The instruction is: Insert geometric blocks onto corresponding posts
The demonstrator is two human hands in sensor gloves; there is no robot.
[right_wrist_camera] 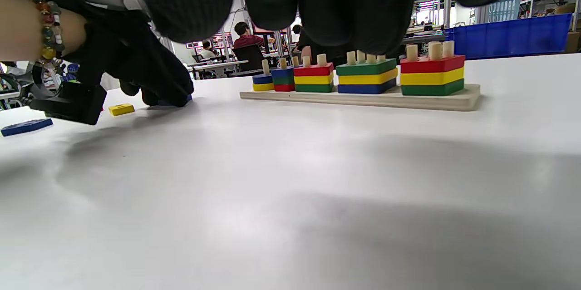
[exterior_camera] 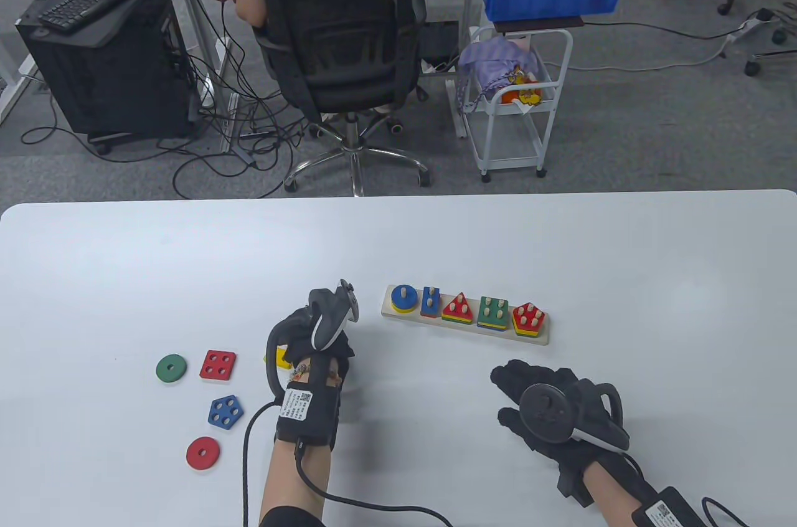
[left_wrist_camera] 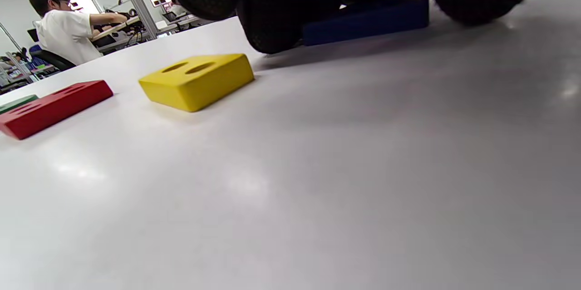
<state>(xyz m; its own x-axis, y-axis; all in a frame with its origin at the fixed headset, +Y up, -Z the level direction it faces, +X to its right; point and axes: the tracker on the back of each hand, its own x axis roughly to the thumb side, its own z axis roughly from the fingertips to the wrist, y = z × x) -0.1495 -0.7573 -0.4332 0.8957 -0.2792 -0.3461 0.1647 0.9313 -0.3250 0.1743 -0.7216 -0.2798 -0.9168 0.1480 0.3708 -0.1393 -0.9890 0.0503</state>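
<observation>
Reached for a dark blue block (left_wrist_camera: 367, 20) beside the yellow two-hole block (left_wrist_camera: 197, 79).
Left hand (exterior_camera: 314, 343) fingertips (left_wrist_camera: 272, 22) touched it, grip unclear; right hand (exterior_camera: 551, 405) lay flat, empty. Risked sliding it on the slick desk (exterior_camera: 560, 253).

Both my hands low on the white tabletop (exterior_camera: 560, 253), peg board ahead.
My left hand (exterior_camera: 314, 343) hides most of a yellow block (exterior_camera: 281, 359); red square (exterior_camera: 218, 365), green disc (exterior_camera: 171, 368), blue pentagon (exterior_camera: 225, 412) and red disc (exterior_camera: 203, 453) lie left of it; right hand (exterior_camera: 548, 405) is spread flat near the board (exterior_camera: 466, 314).
</observation>
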